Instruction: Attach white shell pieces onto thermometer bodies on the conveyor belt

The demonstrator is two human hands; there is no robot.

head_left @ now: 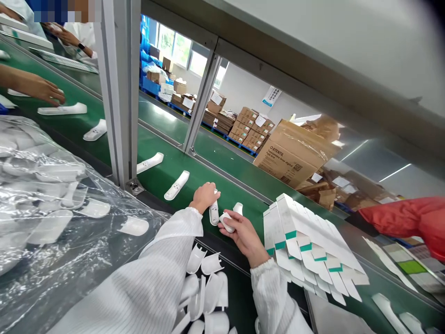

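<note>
Left hand [205,198] pinching a white casing [214,215] by its far end over the green belt [198,170], right hand [247,235] pinching a small white cover [227,223] just beside it. Cover-fitting, probably (fiddly!); calls for lining up edges.

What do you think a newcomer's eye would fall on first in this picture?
Probably the middle: the left hand holds a long white part at the green belt, the right hand a smaller white piece beside it. Next might come the teal-edged white cartons to the right, then the heap of white pieces with clear plastic at the left.
</note>
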